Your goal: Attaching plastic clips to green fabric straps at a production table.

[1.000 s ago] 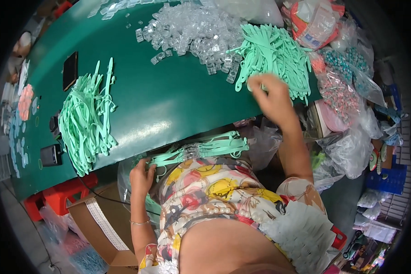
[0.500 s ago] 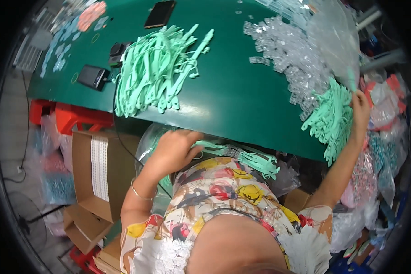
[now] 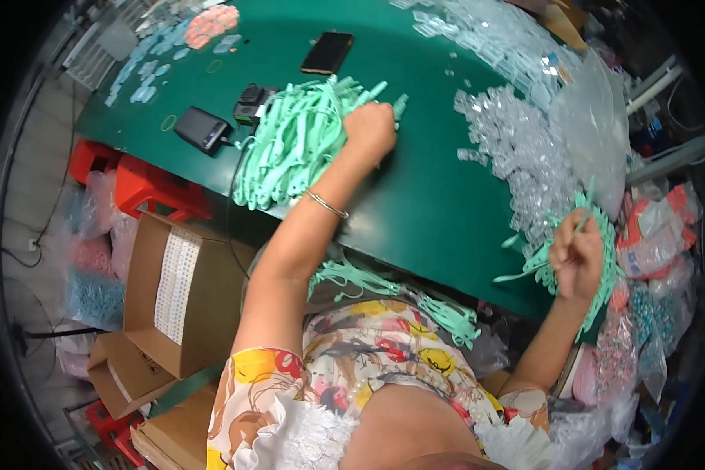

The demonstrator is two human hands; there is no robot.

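My left hand [image 3: 370, 131] is closed at the right side of a large pile of mint-green straps [image 3: 294, 149] on the table. A strap end sticks out just past its knuckles, while the fingertips are hidden. At the table's right side my right hand [image 3: 578, 254], fingers curled, has a slim mint-green strap pinched in it. Beneath and around that hand lies a second heap of mint-green straps [image 3: 603, 294]. More mint-green straps [image 3: 446, 317] lie across my lap, some with clear pieces on them.
Clear plastic pieces [image 3: 517, 157] cover the green table's [image 3: 423, 196] right side beside a clear bag [image 3: 591, 125]. A phone [image 3: 327, 52], a power bank [image 3: 202, 129] with a cable and a small black device [image 3: 252, 102] lie farther back. Cardboard boxes [image 3: 211, 305] and red stools [image 3: 153, 188] stand left.
My left hand has gone from my lap up to the large strap pile. My right hand has drawn back from the clear bag toward me, over the right heap. The view has shifted slightly.
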